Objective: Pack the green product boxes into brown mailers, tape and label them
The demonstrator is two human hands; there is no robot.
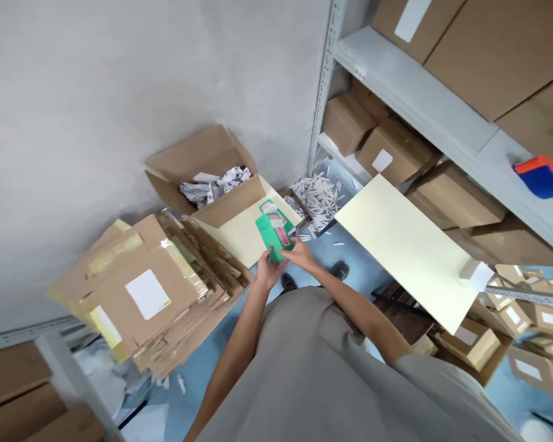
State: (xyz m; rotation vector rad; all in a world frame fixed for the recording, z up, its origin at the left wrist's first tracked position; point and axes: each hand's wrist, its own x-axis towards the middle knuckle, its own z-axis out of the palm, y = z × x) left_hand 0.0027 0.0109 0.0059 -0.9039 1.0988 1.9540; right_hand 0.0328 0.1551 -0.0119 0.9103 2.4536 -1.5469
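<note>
Both my hands hold a small stack of green packets (273,231) with pink and white fronts, out in front of my grey shirt. My left hand (268,270) grips the stack's lower edge from below. My right hand (300,253) closes on its right side. Just behind the packets stands an open cardboard box (211,178) holding crumpled white paper, next to a pale yellow board (242,234) on the floor.
A pile of flattened cardboard boxes (152,291) lies to the left. A large pale yellow panel (408,248) leans at the right, before a metal shelf (424,98) loaded with cartons. White paper strips (317,195) litter the blue floor. A red-and-blue item (544,175) sits on the shelf.
</note>
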